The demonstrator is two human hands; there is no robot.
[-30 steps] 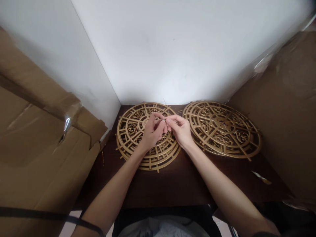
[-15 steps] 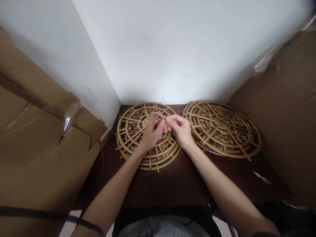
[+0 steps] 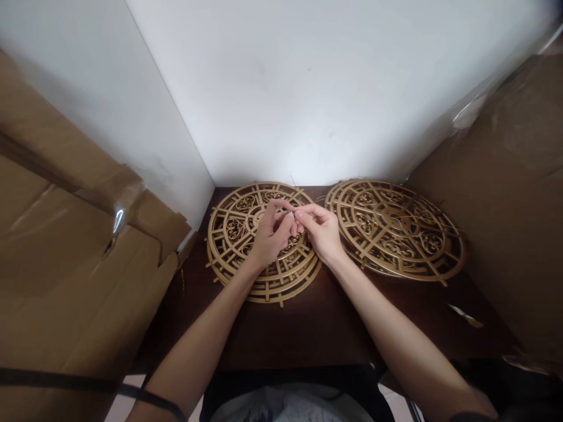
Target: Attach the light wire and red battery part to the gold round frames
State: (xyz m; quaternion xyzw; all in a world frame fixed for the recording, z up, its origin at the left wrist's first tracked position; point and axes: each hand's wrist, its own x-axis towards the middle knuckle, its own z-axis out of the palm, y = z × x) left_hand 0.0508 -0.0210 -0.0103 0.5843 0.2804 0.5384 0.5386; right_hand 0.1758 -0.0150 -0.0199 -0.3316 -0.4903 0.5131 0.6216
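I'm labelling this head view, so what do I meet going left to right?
Cardboard on the left, left stack of gold lattice discs, right stack of gold lattice discs, small pointed tool.

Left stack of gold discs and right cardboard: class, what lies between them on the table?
In the head view, the right stack lies between the left stack and right cardboard. The right hand is seen over part of the gap between stacks.

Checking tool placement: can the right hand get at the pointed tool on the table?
Probably yes: the pointed tool lies uncovered beside the right forearm, though the right hand, pinching over the left lattice stack, would need to draw back.
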